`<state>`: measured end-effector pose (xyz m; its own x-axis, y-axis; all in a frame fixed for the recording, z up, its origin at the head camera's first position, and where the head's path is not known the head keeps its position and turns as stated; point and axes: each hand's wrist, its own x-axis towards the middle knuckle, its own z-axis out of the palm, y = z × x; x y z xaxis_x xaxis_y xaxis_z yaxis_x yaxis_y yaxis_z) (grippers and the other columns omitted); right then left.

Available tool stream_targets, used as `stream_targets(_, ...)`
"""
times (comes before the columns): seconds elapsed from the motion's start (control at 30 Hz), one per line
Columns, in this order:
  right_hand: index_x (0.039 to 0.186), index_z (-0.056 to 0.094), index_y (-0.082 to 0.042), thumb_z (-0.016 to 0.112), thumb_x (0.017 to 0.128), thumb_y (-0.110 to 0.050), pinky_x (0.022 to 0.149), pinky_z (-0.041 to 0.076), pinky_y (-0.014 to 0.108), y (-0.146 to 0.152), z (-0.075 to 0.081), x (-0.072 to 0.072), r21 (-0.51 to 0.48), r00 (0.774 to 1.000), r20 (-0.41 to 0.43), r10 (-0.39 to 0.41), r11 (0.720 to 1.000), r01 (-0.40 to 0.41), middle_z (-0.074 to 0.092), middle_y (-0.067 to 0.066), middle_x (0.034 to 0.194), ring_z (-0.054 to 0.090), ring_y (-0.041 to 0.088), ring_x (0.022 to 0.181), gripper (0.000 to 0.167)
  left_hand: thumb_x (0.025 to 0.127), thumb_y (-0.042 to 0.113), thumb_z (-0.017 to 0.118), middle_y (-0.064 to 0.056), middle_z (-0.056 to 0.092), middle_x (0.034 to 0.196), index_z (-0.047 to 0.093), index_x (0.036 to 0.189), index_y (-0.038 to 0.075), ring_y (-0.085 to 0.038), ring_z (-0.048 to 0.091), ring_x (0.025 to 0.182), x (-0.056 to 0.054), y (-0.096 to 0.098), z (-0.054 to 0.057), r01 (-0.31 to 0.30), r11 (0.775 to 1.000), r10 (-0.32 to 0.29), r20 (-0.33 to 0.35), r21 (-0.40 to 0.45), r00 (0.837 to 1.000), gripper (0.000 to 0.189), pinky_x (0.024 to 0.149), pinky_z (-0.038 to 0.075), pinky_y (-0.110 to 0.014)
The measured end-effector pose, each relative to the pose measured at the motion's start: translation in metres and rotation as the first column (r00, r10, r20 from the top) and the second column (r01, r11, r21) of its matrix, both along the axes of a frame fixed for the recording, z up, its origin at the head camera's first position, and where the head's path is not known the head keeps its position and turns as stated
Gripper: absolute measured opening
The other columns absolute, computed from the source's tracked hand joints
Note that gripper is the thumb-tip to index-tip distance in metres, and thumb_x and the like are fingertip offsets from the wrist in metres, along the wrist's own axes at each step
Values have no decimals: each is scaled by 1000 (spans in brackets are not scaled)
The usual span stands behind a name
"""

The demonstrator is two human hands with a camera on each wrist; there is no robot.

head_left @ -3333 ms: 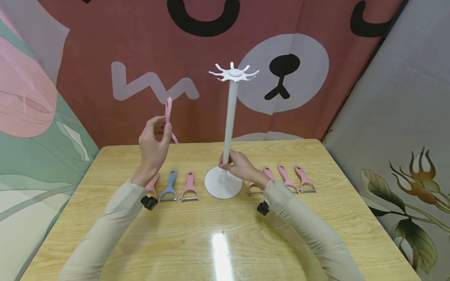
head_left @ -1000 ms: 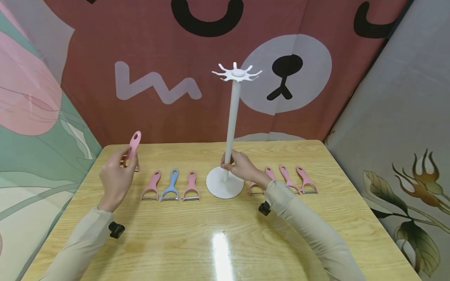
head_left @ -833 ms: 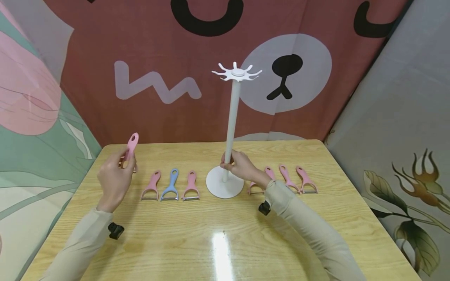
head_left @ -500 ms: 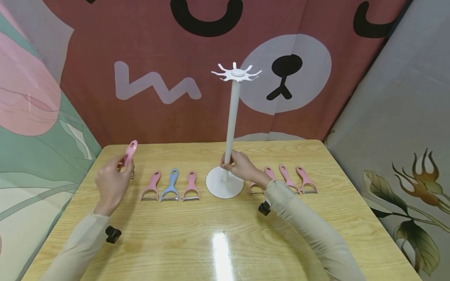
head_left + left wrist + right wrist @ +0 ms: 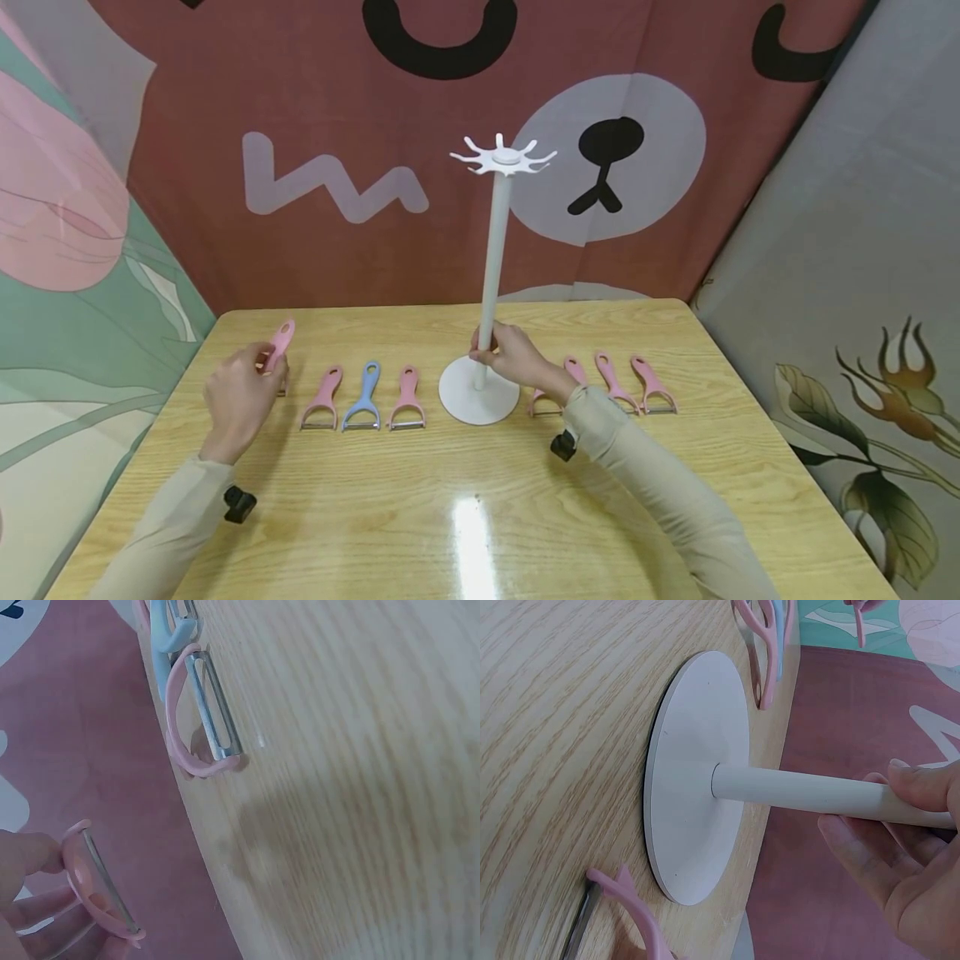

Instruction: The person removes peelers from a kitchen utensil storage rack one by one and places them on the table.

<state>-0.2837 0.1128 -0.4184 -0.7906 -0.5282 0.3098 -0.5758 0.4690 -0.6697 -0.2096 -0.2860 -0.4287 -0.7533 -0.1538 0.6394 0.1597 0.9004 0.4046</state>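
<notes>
At the table's left, my left hand (image 5: 242,398) pinches a pink peeler (image 5: 281,343), its handle slanting up and its blade end low. In the left wrist view that peeler (image 5: 97,889) hangs in the fingers with its blade apart from the wood. My right hand (image 5: 517,357) grips the lower pole of a white stand (image 5: 493,258), whose top is a ring of bare hooks. The stand's round base (image 5: 697,780) lies flat on the table. Between the left hand and the stand lie a pink peeler (image 5: 324,398), a blue peeler (image 5: 365,396) and another pink peeler (image 5: 407,398).
Right of the stand lie further pink peelers (image 5: 653,385), one partly hidden by my right wrist. They rest on a light wooden table (image 5: 360,517). A red printed cloth (image 5: 337,83) hangs behind it, with patterned cloths at both sides.
My left hand has carried the pink peeler from high near the stand leftward, then down toward the table's left part. The right hand keeps its grip on the pole.
</notes>
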Motion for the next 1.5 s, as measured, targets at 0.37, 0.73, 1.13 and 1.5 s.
stream_targets(0.37, 93, 63, -7, 71, 91, -5, 69, 50, 32, 0, 0, 1, -1, 1000, 11, -5, 1000, 5, 68, 1, 86, 63, 18, 78, 9, 91, 17, 68, -21, 70, 84, 67, 103, -7, -25, 56, 50, 7, -8, -8, 25, 999, -15, 249, -38, 968, 26, 37, 34, -33)
stream_targets(0.73, 93, 63, -8, 71, 91, -6, 69, 50, 31, -1, 0, 2, 8, 1000, 10, -13, 1000, 13, 67, 0, 85, 62, 14, 77, 9, 92, 22, 68, -17, 67, 75, 65, 102, -7, -25, 56, 53, 11, -8, -12, 46, 997, -20, 376, -61, 926, 31, 40, 36, -35)
stream_targets(1.13, 92, 63, -8, 71, 91, -5, 68, 50, 30, -1, 0, 1, 9, 1000, -7, 1, 1000, 0, 66, 0, 85, 60, 14, 76, 9, 93, 21, 68, -17, 66, 76, 66, 103, -7, -22, 53, 52, 9, -10, -23, 49, 996, -7, 475, -77, 880, 31, 41, 37, -36)
stream_targets(1.5, 92, 63, -7, 71, 91, -5, 68, 50, 30, -1, 1, 2, 4, 1000, 0, -2, 1000, 2, 66, 1, 85, 61, 14, 77, 9, 92, 23, 66, -18, 66, 79, 65, 105, -6, -25, 53, 57, 7, -11, -28, 51, 995, 1, 543, -80, 840, 32, 43, 38, -38)
